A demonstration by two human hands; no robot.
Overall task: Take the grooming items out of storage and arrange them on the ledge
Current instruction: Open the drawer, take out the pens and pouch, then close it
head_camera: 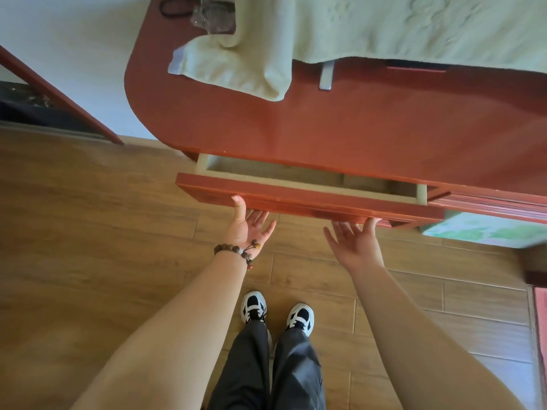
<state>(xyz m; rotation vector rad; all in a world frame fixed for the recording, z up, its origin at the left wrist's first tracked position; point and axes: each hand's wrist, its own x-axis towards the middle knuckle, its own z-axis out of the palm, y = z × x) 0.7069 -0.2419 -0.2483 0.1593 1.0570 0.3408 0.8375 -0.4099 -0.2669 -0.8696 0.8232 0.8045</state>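
Note:
A red-brown drawer (307, 202) under the red-brown table top (340, 125) stands pulled out a little, showing a strip of pale inside with no items visible. My left hand (250, 223), palm up with a bead bracelet at the wrist, has its thumb on the drawer front and its fingers under the lower edge. My right hand (353, 236) is also palm up, fingertips under the drawer front further right. Neither hand holds an object.
A pale green towel (233, 69) and a light cloth (414, 28) cover the back of the table. A black hair tie (174, 11) and clear wrapping (207, 16) lie at the far left. A green patterned box (485, 232) sits below right. Wood floor underfoot.

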